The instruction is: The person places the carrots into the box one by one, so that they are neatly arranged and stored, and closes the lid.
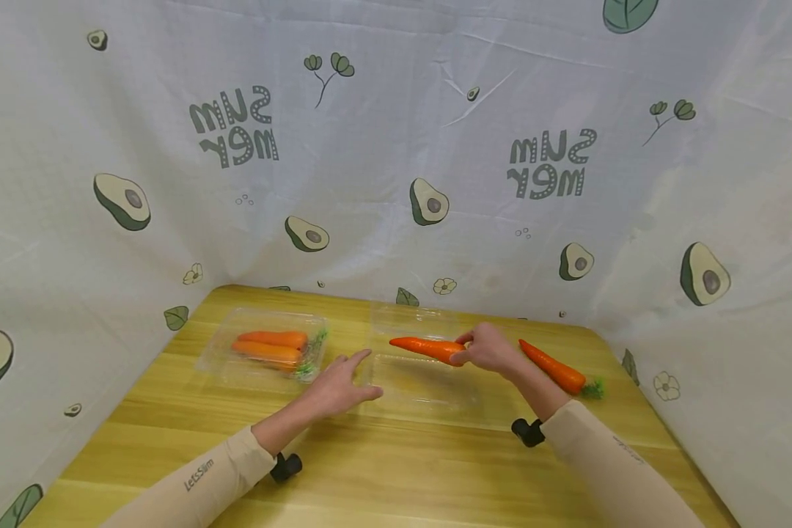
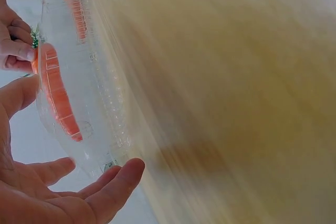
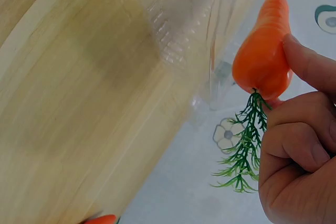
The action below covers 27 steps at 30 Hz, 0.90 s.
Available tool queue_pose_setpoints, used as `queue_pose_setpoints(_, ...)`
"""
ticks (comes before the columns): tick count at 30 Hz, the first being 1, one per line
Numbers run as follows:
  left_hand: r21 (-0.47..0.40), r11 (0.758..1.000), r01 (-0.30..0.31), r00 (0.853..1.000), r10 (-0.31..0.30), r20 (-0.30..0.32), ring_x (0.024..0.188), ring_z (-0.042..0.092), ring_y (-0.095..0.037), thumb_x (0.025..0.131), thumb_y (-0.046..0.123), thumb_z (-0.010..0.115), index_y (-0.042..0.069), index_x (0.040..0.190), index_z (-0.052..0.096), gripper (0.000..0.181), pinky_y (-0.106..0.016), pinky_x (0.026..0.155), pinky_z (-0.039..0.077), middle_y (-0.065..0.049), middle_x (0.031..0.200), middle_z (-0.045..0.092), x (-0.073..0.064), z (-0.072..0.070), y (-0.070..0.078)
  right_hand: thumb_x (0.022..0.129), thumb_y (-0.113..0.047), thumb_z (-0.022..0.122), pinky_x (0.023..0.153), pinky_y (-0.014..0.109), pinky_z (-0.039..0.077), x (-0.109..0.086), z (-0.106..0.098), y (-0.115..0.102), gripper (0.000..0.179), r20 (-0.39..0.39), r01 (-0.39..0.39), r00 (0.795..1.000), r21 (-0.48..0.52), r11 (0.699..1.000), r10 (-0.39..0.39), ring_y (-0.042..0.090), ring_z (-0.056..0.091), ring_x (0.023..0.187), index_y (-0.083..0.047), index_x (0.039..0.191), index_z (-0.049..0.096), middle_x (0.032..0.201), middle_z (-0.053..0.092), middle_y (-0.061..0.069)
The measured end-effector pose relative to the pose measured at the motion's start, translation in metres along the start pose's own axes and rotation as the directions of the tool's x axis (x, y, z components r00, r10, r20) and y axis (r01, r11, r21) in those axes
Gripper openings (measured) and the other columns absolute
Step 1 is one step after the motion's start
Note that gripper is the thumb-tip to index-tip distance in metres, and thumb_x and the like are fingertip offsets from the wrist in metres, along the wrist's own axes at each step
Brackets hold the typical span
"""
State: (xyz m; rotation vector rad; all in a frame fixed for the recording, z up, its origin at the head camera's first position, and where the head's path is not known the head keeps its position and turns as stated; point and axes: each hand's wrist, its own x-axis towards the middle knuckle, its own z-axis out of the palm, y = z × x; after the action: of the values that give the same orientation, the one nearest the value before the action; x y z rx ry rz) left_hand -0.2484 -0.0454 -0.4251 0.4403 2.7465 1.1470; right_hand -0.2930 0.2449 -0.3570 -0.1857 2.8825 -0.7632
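My right hand (image 1: 491, 347) pinches an orange carrot (image 1: 425, 346) near its thick end. Green leafy strands (image 3: 247, 145) hang from that end in the right wrist view. Held level with its tip to the left, the carrot is above a clear plastic box (image 1: 422, 385) whose lid (image 1: 412, 319) stands raised at the back. My left hand (image 1: 335, 389) is at the left side of this box, thumb and fingers spread, holding nothing. Through the clear plastic, the left wrist view shows the carrot (image 2: 58, 93) beyond the left fingers (image 2: 118, 190).
Another clear box (image 1: 237, 319) on the left contains orange carrots (image 1: 270, 348) with green tops. A loose carrot (image 1: 551, 367) lies on the wooden table (image 1: 396, 469) to the right, beside my right forearm. A printed white cloth (image 1: 369, 147) surrounds the table's back and sides.
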Motion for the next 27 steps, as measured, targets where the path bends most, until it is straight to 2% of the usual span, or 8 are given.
queue_pose_setpoints(4,-0.001,1.000,0.005,1.000,-0.005,0.002,0.136,0.024,-0.037,0.080,0.051,0.065,0.025,0.145,0.031,0.079,-0.063,0.097,0.030,-0.015,0.146,0.033,0.000,0.000,0.000,0.073,-0.024,0.077,0.054,0.027,0.033,0.008,0.009,-0.003,0.041,0.017,0.026,1.000,-0.036,0.999,-0.026,0.017,0.038,0.061,-0.003,0.108,0.069,0.099,0.064,0.007)
queue_pose_setpoints(8,0.011,1.000,0.004,1.000,-0.004,-0.001,0.132,0.031,-0.038,0.079,0.052,0.065,0.025,0.145,0.031,0.079,-0.061,0.094,0.035,-0.019,0.145,0.033,-0.001,0.001,0.000,0.073,-0.020,0.077,0.061,0.027,0.040,0.016,0.019,-0.003,0.040,0.027,0.042,0.999,-0.072,0.997,-0.040,0.018,0.049,0.075,-0.001,0.107,0.069,0.109,0.065,0.010)
queue_pose_setpoints(12,0.012,1.000,0.009,1.000,-0.009,-0.001,0.125,0.040,-0.038,0.079,0.052,0.065,0.026,0.145,0.031,0.079,-0.059,0.090,0.040,-0.022,0.143,0.033,-0.002,0.002,0.001,0.071,-0.016,0.078,0.064,0.027,0.043,0.024,0.028,-0.003,0.041,0.041,0.050,0.998,-0.097,0.994,-0.046,0.018,0.052,0.076,0.002,0.106,0.068,0.101,0.067,0.010)
queue_pose_setpoints(19,0.013,1.000,0.010,1.000,-0.010,-0.001,0.129,0.035,-0.038,0.079,0.053,0.065,0.028,0.145,0.030,0.078,-0.060,0.092,0.037,-0.020,0.144,0.033,-0.002,0.001,0.003,0.071,-0.014,0.077,0.071,0.031,0.047,0.028,0.038,-0.005,0.039,0.038,0.036,0.999,-0.152,0.988,-0.030,0.018,0.054,0.078,0.002,0.105,0.068,0.102,0.067,0.011)
queue_pose_setpoints(27,0.017,1.000,0.018,1.000,-0.018,-0.008,0.125,0.040,-0.039,0.079,0.052,0.065,0.028,0.145,0.031,0.078,-0.061,0.089,0.039,-0.021,0.143,0.033,-0.002,0.001,0.004,0.074,-0.012,0.074,0.074,0.034,0.047,0.033,0.045,-0.006,0.033,0.038,0.074,0.997,-0.264,0.962,-0.066,0.019,0.055,0.078,0.003,0.103,0.069,0.096,0.067,0.010)
